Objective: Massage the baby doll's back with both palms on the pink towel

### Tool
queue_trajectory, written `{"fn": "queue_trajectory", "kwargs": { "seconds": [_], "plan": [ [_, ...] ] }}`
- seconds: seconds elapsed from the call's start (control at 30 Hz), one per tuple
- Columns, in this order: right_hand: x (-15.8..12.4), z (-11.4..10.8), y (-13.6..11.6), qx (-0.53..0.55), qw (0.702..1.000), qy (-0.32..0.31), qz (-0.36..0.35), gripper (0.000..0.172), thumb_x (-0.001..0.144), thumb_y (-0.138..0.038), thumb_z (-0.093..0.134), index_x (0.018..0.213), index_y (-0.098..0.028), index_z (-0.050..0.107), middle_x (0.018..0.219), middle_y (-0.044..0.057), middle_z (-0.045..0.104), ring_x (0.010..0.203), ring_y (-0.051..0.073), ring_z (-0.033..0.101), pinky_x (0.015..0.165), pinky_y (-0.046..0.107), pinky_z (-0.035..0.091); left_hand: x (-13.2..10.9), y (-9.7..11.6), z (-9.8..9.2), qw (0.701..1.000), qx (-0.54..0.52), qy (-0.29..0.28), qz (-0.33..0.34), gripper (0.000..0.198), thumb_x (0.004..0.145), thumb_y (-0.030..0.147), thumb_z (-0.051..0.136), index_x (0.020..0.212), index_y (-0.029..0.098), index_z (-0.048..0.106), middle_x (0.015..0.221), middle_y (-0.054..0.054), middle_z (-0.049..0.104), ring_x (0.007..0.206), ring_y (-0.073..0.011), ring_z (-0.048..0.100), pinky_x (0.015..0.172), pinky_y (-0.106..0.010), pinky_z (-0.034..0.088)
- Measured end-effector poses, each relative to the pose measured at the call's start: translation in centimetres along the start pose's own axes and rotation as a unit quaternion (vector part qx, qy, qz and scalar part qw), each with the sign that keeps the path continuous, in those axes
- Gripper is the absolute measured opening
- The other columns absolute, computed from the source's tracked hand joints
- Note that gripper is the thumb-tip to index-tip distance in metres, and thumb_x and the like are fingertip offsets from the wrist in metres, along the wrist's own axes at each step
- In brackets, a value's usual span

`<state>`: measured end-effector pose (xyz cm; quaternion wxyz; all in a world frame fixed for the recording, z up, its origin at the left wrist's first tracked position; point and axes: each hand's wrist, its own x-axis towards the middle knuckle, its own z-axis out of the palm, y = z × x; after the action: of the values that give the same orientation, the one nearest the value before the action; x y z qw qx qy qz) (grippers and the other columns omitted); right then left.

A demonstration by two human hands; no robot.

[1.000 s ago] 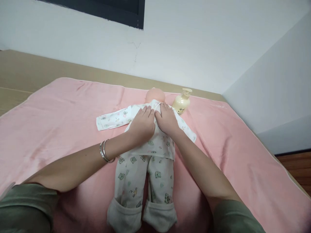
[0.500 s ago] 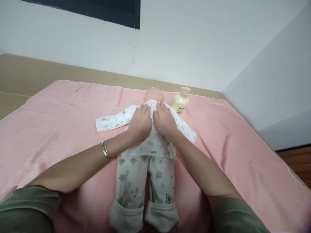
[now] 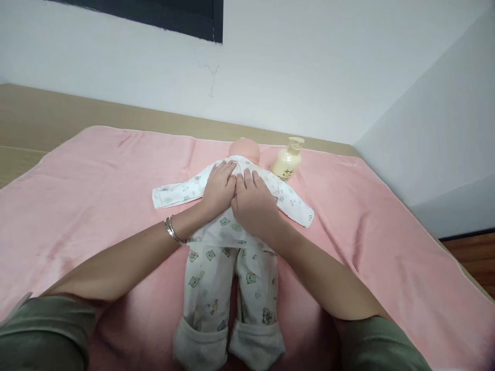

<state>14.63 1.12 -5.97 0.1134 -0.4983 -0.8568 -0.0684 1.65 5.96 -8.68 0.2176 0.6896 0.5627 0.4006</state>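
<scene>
A baby doll (image 3: 244,150) in a white top and trousers (image 3: 212,283) with small green animal prints lies stretched out, its head at the far end. Both sleeves spread sideways, and the trouser cuffs are turned up. My left hand (image 3: 219,188) rests flat on the upper part of the top, fingers toward the doll's neck. Beside it, touching or nearly so, my right hand (image 3: 255,203) lies on the cloth with fingers extended. Neither hand grips anything visible. My hands cover the middle of the doll's torso.
A pale yellow pump bottle (image 3: 286,161) stands right of the doll's head. Beneath everything is a pink blanket (image 3: 96,206) on a light wooden surface (image 3: 69,111). A white wall (image 3: 290,67) rises behind, with another at the right.
My right hand has slid left and a little nearer to me, closing the gap to my left hand. My left hand has shifted slightly up and left. The doll and bottle stay in place.
</scene>
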Motion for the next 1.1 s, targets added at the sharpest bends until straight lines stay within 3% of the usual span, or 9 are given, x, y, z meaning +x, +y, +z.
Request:
{"fn": "queue_trajectory", "kwargs": {
  "seconds": [0.2, 0.5, 0.7, 0.83, 0.9, 1.0, 1.1],
  "plan": [
    [2.9, 0.5, 3.8, 0.105, 0.985, -0.05, 0.13, 0.062, 0.103, -0.032, 0.033, 0.162, -0.012, 0.035, 0.17, 0.018, 0.03, 0.16, 0.037, 0.026, 0.132, 0.062, 0.022, -0.5, -0.2, 0.3, 0.999, 0.016, 0.006, 0.034, 0.058, 0.09, 0.027, 0.038, 0.14, 0.011, 0.063, 0.149, -0.011, 0.062, 0.145, -0.0263, 0.05, 0.132, -0.048, 0.034],
    [2.5, 0.6, 3.3, 0.115, 0.984, -0.036, 0.133, 0.062, 0.102, -0.032, 0.034, 0.161, -0.011, 0.037, 0.169, 0.019, 0.033, 0.159, 0.037, 0.029, 0.132, 0.059, 0.019, -0.6, -0.3, 0.5, 0.998, 0.038, 0.011, 0.046, 0.055, 0.094, 0.027, 0.036, 0.141, 0.013, 0.061, 0.15, -0.01, 0.061, 0.146, -0.0263, 0.05, 0.132, -0.049, 0.035],
    [2.8, -1.1, 4.4, 0.088, 0.987, -0.11, 0.075, 0.062, 0.106, -0.034, 0.031, 0.162, -0.008, 0.032, 0.17, 0.022, 0.028, 0.16, 0.037, 0.026, 0.131, 0.058, 0.023, -2.4, 2.2, -0.3, 0.992, 0.099, -0.06, 0.04, 0.059, 0.095, 0.021, 0.031, 0.148, 0.005, 0.053, 0.16, -0.015, 0.05, 0.156, -0.0293, 0.039, 0.134, -0.052, 0.028],
    [1.9, -1.5, 2.6, 0.042, 0.99, -0.091, 0.094, 0.061, 0.106, -0.032, 0.031, 0.161, -0.006, 0.034, 0.166, 0.024, 0.035, 0.156, 0.038, 0.035, 0.129, 0.058, 0.029, -1.4, 2.6, -1.6, 0.99, 0.088, -0.11, 0.01, 0.059, 0.094, 0.021, 0.034, 0.149, 0.008, 0.053, 0.162, -0.013, 0.048, 0.156, -0.0263, 0.039, 0.134, -0.048, 0.029],
    [0.8, -1.3, 0.7, 0.006, 0.993, -0.058, 0.099, 0.06, 0.106, -0.032, 0.031, 0.159, -0.003, 0.037, 0.161, 0.028, 0.04, 0.152, 0.041, 0.04, 0.127, 0.058, 0.033, -0.3, 2.2, -2.2, 0.991, 0.079, -0.109, -0.009, 0.058, 0.095, 0.025, 0.034, 0.148, 0.01, 0.054, 0.16, -0.011, 0.05, 0.154, -0.0259, 0.042, 0.134, -0.047, 0.031],
    [-0.8, -1.0, -1.6, -0.031, 0.996, -0.026, 0.075, 0.061, 0.106, -0.031, 0.031, 0.159, -0.001, 0.037, 0.162, 0.029, 0.039, 0.152, 0.046, 0.037, 0.125, 0.061, 0.034, 0.9, 1.6, -2.5, 0.991, 0.076, -0.103, -0.022, 0.056, 0.097, 0.028, 0.033, 0.145, 0.011, 0.056, 0.158, -0.011, 0.053, 0.15, -0.0266, 0.046, 0.132, -0.049, 0.034],
    [-0.5, -0.8, -1.0, -0.013, 0.998, -0.041, 0.049, 0.059, 0.104, -0.025, 0.028, 0.158, -0.002, 0.039, 0.163, 0.025, 0.039, 0.153, 0.043, 0.037, 0.125, 0.061, 0.033, 0.5, 1.7, -2.2, 0.989, 0.1, -0.104, -0.008, 0.055, 0.098, 0.024, 0.03, 0.144, 0.008, 0.056, 0.156, -0.015, 0.054, 0.148, -0.0285, 0.048, 0.13, -0.053, 0.036]
  ]
}}
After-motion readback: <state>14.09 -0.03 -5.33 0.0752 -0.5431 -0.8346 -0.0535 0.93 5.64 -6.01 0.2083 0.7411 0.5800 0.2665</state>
